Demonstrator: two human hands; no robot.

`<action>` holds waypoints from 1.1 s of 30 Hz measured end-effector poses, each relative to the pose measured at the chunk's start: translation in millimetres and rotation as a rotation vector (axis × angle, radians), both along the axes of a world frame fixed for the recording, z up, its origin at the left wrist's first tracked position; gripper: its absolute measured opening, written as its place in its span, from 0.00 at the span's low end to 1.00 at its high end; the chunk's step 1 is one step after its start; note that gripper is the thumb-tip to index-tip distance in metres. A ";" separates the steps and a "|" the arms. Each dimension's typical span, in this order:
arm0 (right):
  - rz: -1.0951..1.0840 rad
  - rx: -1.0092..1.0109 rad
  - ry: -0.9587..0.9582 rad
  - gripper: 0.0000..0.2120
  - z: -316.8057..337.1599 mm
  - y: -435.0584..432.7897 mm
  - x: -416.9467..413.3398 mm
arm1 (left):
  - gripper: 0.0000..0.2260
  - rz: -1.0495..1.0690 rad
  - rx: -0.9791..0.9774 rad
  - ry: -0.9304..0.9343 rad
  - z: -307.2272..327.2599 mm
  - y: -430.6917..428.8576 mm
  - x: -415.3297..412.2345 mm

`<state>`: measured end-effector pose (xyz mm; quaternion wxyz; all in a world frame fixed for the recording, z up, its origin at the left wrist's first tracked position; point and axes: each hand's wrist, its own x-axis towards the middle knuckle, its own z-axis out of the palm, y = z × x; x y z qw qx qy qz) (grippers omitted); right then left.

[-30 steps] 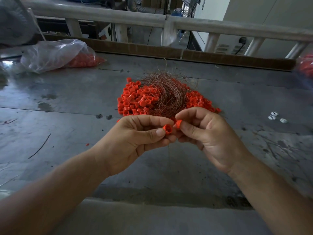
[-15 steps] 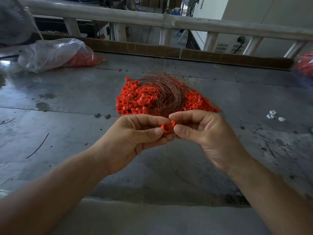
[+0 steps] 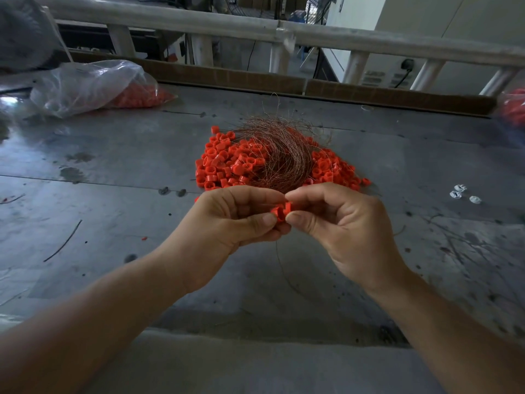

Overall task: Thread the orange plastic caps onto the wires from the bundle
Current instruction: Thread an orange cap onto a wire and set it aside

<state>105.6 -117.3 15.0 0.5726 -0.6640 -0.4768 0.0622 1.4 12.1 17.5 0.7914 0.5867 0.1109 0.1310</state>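
Progress: early days, nearly everything left to do

Hands meet at the centre of the view, fingertips nearly touching. The left hand pinches a small orange plastic cap between thumb and curled fingers. The right hand pinches what looks like a second orange cap hard against the first. A single thin copper-coloured wire trails down from between the hands toward the near edge of the grey metal table. This pair is probably being slid onto it, though the fingers hide whether the wire actually runs through either cap.

Behind the hands, the loose heap of orange caps is spread on the table, with the tangled bundle of fine copper-coloured wires draped across its middle. No finished wire carrying caps is visible set aside anywhere (the few small white plastic bits off to the right seem unrelated). A clear plastic bag at far left holds more orange caps, and another bag, blurred, shows at the right edge.

Judged from this, the work stands at one wire and one or two caps. The heap, the bundle and the bagged stock are all left to thread.
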 end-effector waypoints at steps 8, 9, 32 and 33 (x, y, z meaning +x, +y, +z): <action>-0.054 -0.021 -0.203 0.12 -0.6 0.4 0.4 | 0.08 0.034 0.091 0.010 -1.5 -0.9 -0.1; -0.057 -0.020 -0.225 0.12 -0.8 0.8 0.3 | 0.08 0.034 0.107 0.013 -2.1 -0.7 -0.1; -0.046 0.014 -0.418 0.08 -4.5 1.2 0.6 | 0.09 0.009 0.166 0.025 -2.4 -1.4 -2.1; -0.035 0.009 -0.468 0.07 -5.0 1.2 0.7 | 0.09 0.015 0.201 0.026 -2.5 -1.6 -2.3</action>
